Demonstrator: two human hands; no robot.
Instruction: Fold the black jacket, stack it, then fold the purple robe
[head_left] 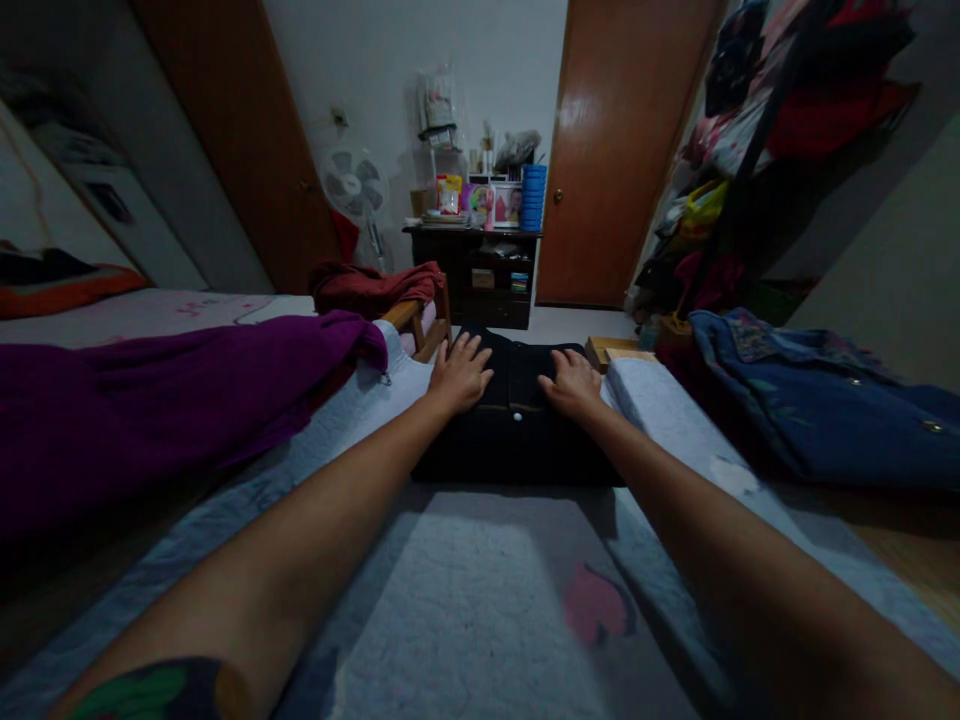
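Observation:
A folded black garment (517, 450) lies across the bed in front of me. It has a buttoned strip down its middle and one pale round button; I cannot tell what kind of garment it is. On its upper left part rests my left hand (460, 376), palm down with the fingers spread. My right hand (572, 383) lies likewise on the upper right part, fingers apart. Neither hand grips the cloth. Beneath the garment is a pale blue quilted bed cover (480, 590) with a pink heart print.
A purple cloth (187, 400) hangs at the left, near a dark red cloth (375, 285) on a wooden frame. Folded denim clothing (810, 400) lies at the right. Farther back stand a fan (356, 185), a dark cabinet (465, 270) and a brown door (615, 150).

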